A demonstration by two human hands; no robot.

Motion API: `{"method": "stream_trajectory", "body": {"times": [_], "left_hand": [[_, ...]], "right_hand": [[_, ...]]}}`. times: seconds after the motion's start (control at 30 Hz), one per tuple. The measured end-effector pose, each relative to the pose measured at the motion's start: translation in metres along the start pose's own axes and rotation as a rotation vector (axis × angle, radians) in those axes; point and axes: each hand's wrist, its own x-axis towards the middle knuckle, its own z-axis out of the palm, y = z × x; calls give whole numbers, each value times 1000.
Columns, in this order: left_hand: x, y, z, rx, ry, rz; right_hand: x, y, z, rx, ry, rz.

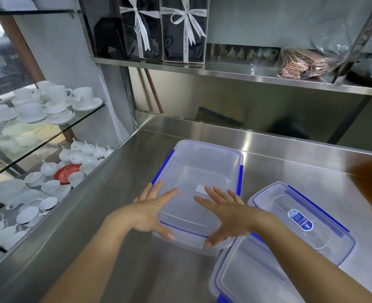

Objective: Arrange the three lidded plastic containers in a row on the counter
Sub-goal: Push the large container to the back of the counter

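Note:
Three clear plastic containers with blue-clipped lids sit on the steel counter point(137, 248). The largest container point(200, 171) lies in the middle. My left hand point(152, 211) and my right hand point(222, 215) both grip its near end, fingers spread flat on the lid and thumbs on the front rim. A second container point(307, 221) with a blue oval label lies to the right, turned at an angle. The third container point(246, 278) lies at the bottom right, partly under my right forearm and cut off by the frame edge.
A glass shelf unit point(49, 132) with white cups, saucers and a red plate stands left of the counter. A steel shelf point(224, 73) above holds ribboned dark boxes and a bag of wafers. A brown object point(371, 184) intrudes at the right edge.

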Motion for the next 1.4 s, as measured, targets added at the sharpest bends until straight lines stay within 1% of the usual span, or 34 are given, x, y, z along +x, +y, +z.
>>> {"method": "stream_trajectory", "body": {"times": [0.07, 0.13, 0.27, 0.33, 0.43, 0.5, 0.53, 0.6, 0.67, 0.7, 0.77, 0.87, 0.93, 0.97, 1.07, 1.1, 1.17, 1.23, 1.33, 1.4], "left_hand": [[8, 0, -3, -17, 59, 8], [17, 2, -5, 1, 177, 42], [40, 9, 0, 93, 543, 176], [52, 12, 5, 136, 706, 209], [68, 15, 12, 145, 829, 186], [76, 20, 18, 161, 875, 187], [79, 22, 22, 198, 846, 186], [84, 22, 29, 327, 683, 122], [85, 20, 30, 361, 533, 43], [83, 22, 29, 369, 487, 10], [81, 27, 26, 331, 432, -14], [75, 38, 16, 258, 346, -31], [68, 53, 8, 150, 342, 16], [64, 63, 5, 91, 392, 72], [59, 103, 7, -60, 654, 240], [57, 118, 11, -115, 681, 257], [57, 145, 25, -168, 629, 259], [60, 165, 43, -140, 534, 251], [68, 184, 63, -106, 387, 234], [72, 194, 74, -86, 328, 236]], "right_hand": [[3, 6, -3, 19, 31, 6], [5, 13, -8, 51, 70, 16], [11, 29, -23, 170, 163, 85], [15, 34, -28, 185, 206, 120], [22, 41, -30, 147, 248, 162], [26, 45, -27, 110, 309, 199], [27, 46, -25, 95, 353, 213], [29, 48, -18, 78, 443, 227], [28, 48, -12, 43, 500, 230], [29, 48, -10, 21, 514, 229], [29, 48, -7, 3, 514, 229], [23, 53, -10, 50, 449, 245], [13, 59, -13, 82, 456, 268], [7, 64, -14, 104, 487, 292], [-17, 87, -13, 204, 572, 386], [-25, 96, -11, 201, 574, 418], [-42, 114, -3, 180, 565, 490], [-57, 129, 7, 191, 524, 580], [-75, 145, 22, 218, 397, 675], [-85, 154, 32, 250, 312, 710]]}}
